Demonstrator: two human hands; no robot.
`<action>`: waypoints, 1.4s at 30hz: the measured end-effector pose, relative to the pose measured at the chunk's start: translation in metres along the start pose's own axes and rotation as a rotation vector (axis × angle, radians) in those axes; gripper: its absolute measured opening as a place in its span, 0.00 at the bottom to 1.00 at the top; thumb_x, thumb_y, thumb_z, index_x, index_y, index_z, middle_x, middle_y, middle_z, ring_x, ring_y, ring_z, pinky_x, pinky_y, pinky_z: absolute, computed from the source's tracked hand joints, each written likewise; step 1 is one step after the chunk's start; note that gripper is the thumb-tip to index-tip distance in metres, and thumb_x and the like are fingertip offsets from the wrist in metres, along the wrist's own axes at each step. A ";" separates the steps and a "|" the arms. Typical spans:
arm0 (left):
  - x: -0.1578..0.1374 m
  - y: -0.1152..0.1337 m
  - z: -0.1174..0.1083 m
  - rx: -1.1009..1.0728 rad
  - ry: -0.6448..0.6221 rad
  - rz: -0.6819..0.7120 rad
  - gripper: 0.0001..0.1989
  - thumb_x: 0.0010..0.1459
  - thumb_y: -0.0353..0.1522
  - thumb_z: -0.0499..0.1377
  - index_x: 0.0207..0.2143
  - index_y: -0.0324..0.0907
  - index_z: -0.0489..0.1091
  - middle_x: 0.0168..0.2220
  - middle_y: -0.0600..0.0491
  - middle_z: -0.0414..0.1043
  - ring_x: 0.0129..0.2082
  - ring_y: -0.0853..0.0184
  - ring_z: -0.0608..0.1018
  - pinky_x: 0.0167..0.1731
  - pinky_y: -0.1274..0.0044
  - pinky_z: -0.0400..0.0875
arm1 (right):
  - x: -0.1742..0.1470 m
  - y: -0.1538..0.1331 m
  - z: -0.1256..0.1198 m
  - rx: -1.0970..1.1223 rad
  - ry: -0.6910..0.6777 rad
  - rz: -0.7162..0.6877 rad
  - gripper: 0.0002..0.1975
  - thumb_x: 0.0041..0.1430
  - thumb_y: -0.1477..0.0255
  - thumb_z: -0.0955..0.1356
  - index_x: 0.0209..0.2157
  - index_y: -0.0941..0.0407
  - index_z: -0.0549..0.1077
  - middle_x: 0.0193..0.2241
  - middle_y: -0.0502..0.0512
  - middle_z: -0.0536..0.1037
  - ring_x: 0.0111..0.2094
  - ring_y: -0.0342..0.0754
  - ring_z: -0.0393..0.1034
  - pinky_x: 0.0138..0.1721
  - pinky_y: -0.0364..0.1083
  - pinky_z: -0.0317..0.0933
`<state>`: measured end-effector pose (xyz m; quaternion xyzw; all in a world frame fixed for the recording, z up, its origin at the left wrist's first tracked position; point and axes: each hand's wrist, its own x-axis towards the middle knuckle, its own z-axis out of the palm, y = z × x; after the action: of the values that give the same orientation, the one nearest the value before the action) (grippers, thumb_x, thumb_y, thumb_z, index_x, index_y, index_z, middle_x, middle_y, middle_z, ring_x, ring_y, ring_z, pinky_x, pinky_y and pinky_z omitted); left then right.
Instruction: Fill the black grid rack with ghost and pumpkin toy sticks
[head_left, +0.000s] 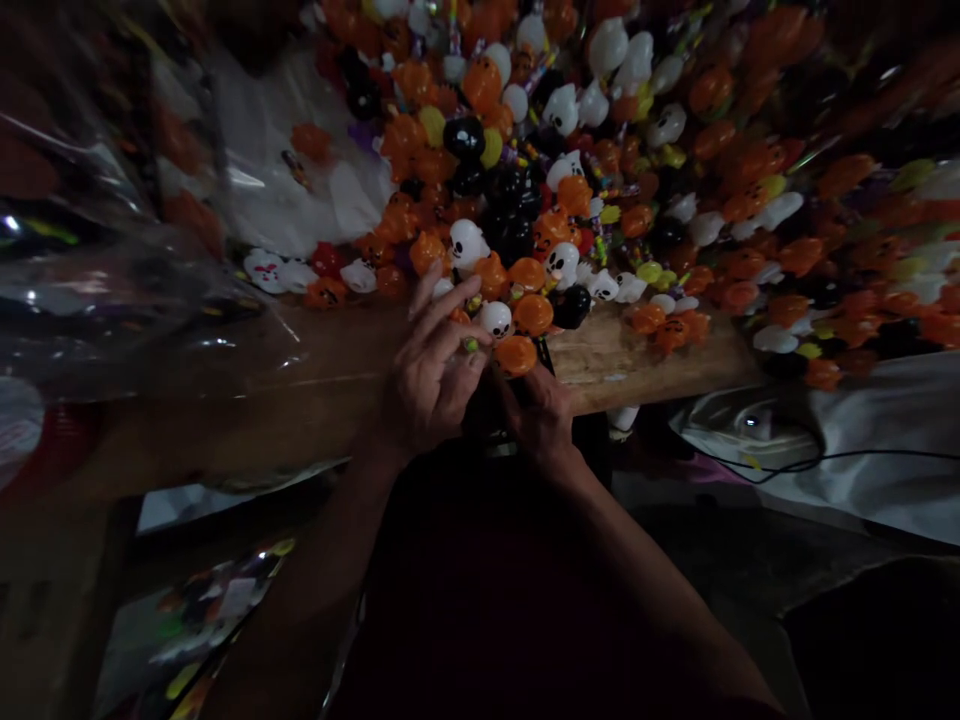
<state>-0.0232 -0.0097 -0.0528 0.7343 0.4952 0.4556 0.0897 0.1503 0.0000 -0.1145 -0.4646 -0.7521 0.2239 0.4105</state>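
My left hand is at the table's front edge, its thumb and index finger pinched on a small yellow-green piece. Its other fingers stretch toward the pile of toys. Close by on the right, my right hand is closed just below an orange pumpkin toy; its fingertips are partly hidden, and what they grip cannot be made out. Around both hands lie a white skull-faced toy, another orange pumpkin toy, a white ghost-faced toy and a shiny black toy.
A large heap of orange, white, black and yellow toys covers the back of the wooden table. Clear plastic bags lie at the left. White sheeting with a black cable is at the right.
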 end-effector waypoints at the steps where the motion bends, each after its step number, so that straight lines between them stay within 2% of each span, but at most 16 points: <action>1: 0.000 0.000 -0.001 -0.009 -0.009 0.001 0.14 0.71 0.38 0.49 0.44 0.44 0.72 0.66 0.47 0.67 0.74 0.54 0.56 0.70 0.54 0.58 | -0.001 -0.001 0.002 -0.037 -0.006 0.011 0.08 0.67 0.68 0.66 0.32 0.53 0.72 0.29 0.56 0.77 0.33 0.50 0.73 0.37 0.47 0.67; 4: 0.000 0.001 -0.001 -0.030 -0.014 0.015 0.15 0.70 0.43 0.52 0.44 0.44 0.72 0.66 0.45 0.67 0.74 0.51 0.56 0.69 0.53 0.60 | -0.005 -0.002 0.004 -0.137 0.029 -0.045 0.06 0.65 0.71 0.65 0.32 0.53 0.69 0.27 0.55 0.75 0.30 0.50 0.71 0.32 0.46 0.64; 8: -0.001 0.001 0.005 -0.026 0.009 0.041 0.22 0.60 0.51 0.65 0.44 0.43 0.72 0.65 0.39 0.68 0.73 0.48 0.58 0.65 0.55 0.68 | -0.007 -0.003 0.001 -0.161 0.107 -0.202 0.06 0.67 0.71 0.61 0.35 0.52 0.68 0.26 0.53 0.74 0.25 0.49 0.69 0.26 0.45 0.62; 12: 0.002 0.001 0.013 0.011 0.040 0.051 0.19 0.59 0.47 0.68 0.42 0.43 0.71 0.62 0.40 0.70 0.72 0.49 0.61 0.62 0.58 0.73 | -0.003 -0.004 0.004 -0.158 0.126 -0.239 0.08 0.69 0.72 0.60 0.39 0.53 0.69 0.27 0.55 0.76 0.26 0.51 0.72 0.25 0.47 0.65; 16: 0.004 0.003 0.010 0.010 -0.013 0.054 0.14 0.61 0.41 0.67 0.45 0.44 0.72 0.65 0.43 0.68 0.74 0.49 0.56 0.65 0.55 0.70 | 0.001 -0.005 0.006 -0.135 0.131 -0.294 0.10 0.68 0.74 0.60 0.40 0.54 0.72 0.27 0.56 0.78 0.26 0.52 0.74 0.25 0.48 0.69; 18: 0.004 0.002 0.007 0.000 -0.069 0.049 0.12 0.61 0.38 0.66 0.45 0.45 0.73 0.66 0.45 0.67 0.74 0.49 0.54 0.66 0.55 0.68 | 0.001 -0.006 -0.009 -0.073 0.036 -0.280 0.11 0.68 0.74 0.61 0.39 0.54 0.74 0.27 0.55 0.79 0.23 0.50 0.73 0.22 0.47 0.68; 20: 0.004 0.000 0.004 -0.014 -0.110 0.044 0.12 0.61 0.39 0.66 0.45 0.46 0.74 0.66 0.47 0.67 0.74 0.49 0.54 0.66 0.54 0.68 | 0.008 -0.009 -0.042 -0.012 -0.104 -0.238 0.11 0.69 0.73 0.62 0.40 0.53 0.76 0.28 0.54 0.81 0.23 0.48 0.75 0.22 0.45 0.69; 22: 0.004 -0.002 0.001 -0.030 -0.150 0.028 0.13 0.60 0.39 0.67 0.45 0.46 0.74 0.67 0.47 0.66 0.75 0.48 0.53 0.66 0.52 0.67 | 0.030 -0.014 -0.086 0.007 -0.155 -0.178 0.10 0.69 0.72 0.65 0.42 0.52 0.79 0.32 0.54 0.84 0.28 0.48 0.79 0.28 0.45 0.72; 23: 0.005 -0.002 -0.001 -0.036 -0.172 0.023 0.13 0.60 0.39 0.67 0.45 0.47 0.74 0.68 0.48 0.65 0.75 0.48 0.52 0.67 0.51 0.67 | 0.049 -0.017 -0.107 -0.019 -0.086 -0.149 0.09 0.68 0.71 0.66 0.42 0.51 0.79 0.33 0.53 0.84 0.29 0.49 0.79 0.29 0.45 0.72; 26: 0.007 -0.001 -0.004 -0.025 -0.214 0.015 0.13 0.61 0.38 0.67 0.46 0.46 0.73 0.69 0.47 0.62 0.75 0.48 0.50 0.68 0.50 0.65 | 0.135 -0.015 -0.142 -0.141 -0.031 -0.160 0.06 0.65 0.70 0.70 0.39 0.52 0.81 0.33 0.53 0.84 0.29 0.47 0.77 0.30 0.44 0.66; 28: 0.009 0.001 -0.005 0.001 -0.222 0.022 0.12 0.61 0.37 0.66 0.46 0.46 0.72 0.69 0.46 0.62 0.75 0.48 0.50 0.67 0.51 0.66 | 0.201 -0.004 -0.132 -0.251 -0.130 -0.282 0.06 0.64 0.71 0.70 0.36 0.55 0.81 0.32 0.54 0.82 0.30 0.47 0.74 0.33 0.44 0.63; 32: 0.006 0.005 -0.005 0.048 -0.203 0.017 0.12 0.61 0.35 0.66 0.46 0.46 0.71 0.69 0.48 0.62 0.75 0.48 0.51 0.64 0.50 0.70 | 0.291 0.028 -0.065 -0.434 -0.460 -0.460 0.03 0.60 0.75 0.71 0.32 0.56 0.78 0.32 0.55 0.80 0.32 0.46 0.69 0.34 0.44 0.57; 35: 0.004 0.007 -0.004 0.072 -0.216 -0.011 0.13 0.60 0.35 0.65 0.46 0.48 0.70 0.70 0.51 0.61 0.76 0.49 0.50 0.65 0.50 0.70 | 0.313 0.042 -0.028 -0.494 -0.559 -0.508 0.06 0.56 0.78 0.72 0.27 0.56 0.74 0.31 0.55 0.77 0.33 0.47 0.67 0.36 0.45 0.56; 37: 0.004 0.007 -0.005 0.073 -0.219 -0.019 0.13 0.60 0.35 0.65 0.47 0.48 0.70 0.70 0.52 0.61 0.76 0.50 0.49 0.64 0.51 0.71 | 0.317 0.044 -0.026 -0.453 -0.579 -0.515 0.10 0.55 0.77 0.73 0.23 0.55 0.71 0.30 0.55 0.76 0.33 0.47 0.66 0.37 0.45 0.56; 39: 0.005 0.006 -0.005 0.070 -0.219 -0.006 0.12 0.61 0.35 0.64 0.46 0.48 0.70 0.70 0.52 0.61 0.76 0.50 0.49 0.65 0.51 0.71 | 0.316 0.041 -0.039 -0.342 -0.535 -0.495 0.15 0.58 0.73 0.73 0.21 0.55 0.68 0.30 0.54 0.75 0.33 0.46 0.66 0.37 0.46 0.58; 42: 0.006 0.004 -0.004 0.057 -0.188 0.028 0.11 0.63 0.35 0.63 0.47 0.47 0.70 0.69 0.50 0.63 0.76 0.51 0.49 0.67 0.52 0.68 | 0.297 0.033 -0.079 -0.151 -0.371 -0.384 0.21 0.62 0.59 0.73 0.21 0.55 0.69 0.30 0.53 0.74 0.32 0.45 0.66 0.35 0.45 0.61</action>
<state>-0.0231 -0.0081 -0.0452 0.7829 0.4869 0.3718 0.1084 0.1638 0.2742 0.0286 -0.2938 -0.9032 0.1663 0.2649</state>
